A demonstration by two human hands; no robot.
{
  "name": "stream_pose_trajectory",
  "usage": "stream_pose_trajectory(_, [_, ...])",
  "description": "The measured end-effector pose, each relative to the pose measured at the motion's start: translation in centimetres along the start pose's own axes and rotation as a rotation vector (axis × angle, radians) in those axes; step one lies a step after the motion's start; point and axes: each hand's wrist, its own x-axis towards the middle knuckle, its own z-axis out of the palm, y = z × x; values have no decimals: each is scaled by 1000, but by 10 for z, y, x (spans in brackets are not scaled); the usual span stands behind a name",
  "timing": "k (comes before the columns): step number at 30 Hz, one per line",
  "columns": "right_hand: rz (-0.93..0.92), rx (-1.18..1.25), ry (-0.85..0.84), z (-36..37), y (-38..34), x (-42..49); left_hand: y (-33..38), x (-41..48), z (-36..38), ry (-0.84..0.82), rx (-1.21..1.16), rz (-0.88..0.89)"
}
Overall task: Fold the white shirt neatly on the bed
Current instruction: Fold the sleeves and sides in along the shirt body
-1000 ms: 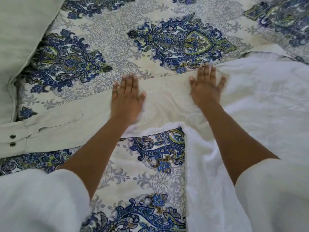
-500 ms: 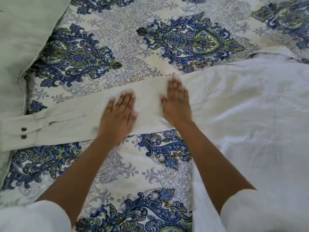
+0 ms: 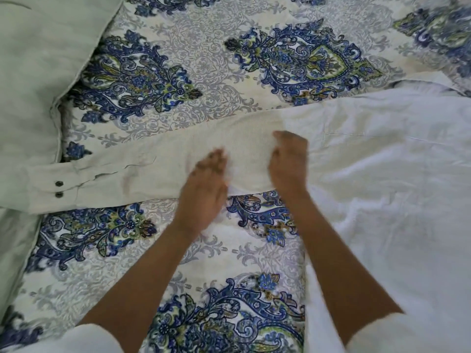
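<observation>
The white shirt lies spread flat on the right side of the bed. Its long sleeve stretches out to the left and ends in a cuff with two dark buttons. Both my hands are on the upper sleeve, close together. My left hand is blurred, its fingers bent down onto the sleeve's lower edge. My right hand has its fingers curled into the cloth, near where the sleeve joins the shirt body. The fabric bulges slightly between the two hands.
The bed carries a cream bedspread with blue and green paisley patterns. A pale green cloth or pillow fills the top left corner and runs down the left edge beside the cuff. My own white sleeves show at the bottom.
My hands moved from flat and apart on the sleeve to close together. Their fingers went from straight to curled into the cloth.
</observation>
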Motion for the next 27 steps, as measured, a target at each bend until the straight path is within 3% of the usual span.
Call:
stream_pose_trajectory(2, [0,-36,-135,-26,30,0,14,-2,16,-101,84,194])
stream_pose_trajectory(4, [-40,-38,-205,-40,56,-9,11,-2,24,-149,164,254])
stream_pose_trajectory(7, [-54,-137,-189,-50,87,-23,-8,-6,19,-138,247,275])
stream_pose_trajectory(10, [34,-40,-166,-49,71,-22,-17,-14,11,-79,306,310])
stream_pose_trajectory(13, [-19,-39,-168,-46,41,-27,-14,-15,7,4,395,254])
stream_pose_trajectory(17, [-248,-290,-191,-43,41,-45,-18,-21,4,128,457,229])
stream_pose_trajectory(22, [-434,-588,-82,-32,56,-47,-34,-32,-4,124,431,202])
stream_pose_trajectory(27, [-428,-598,-42,-33,63,-47,-62,-51,-21,63,441,83])
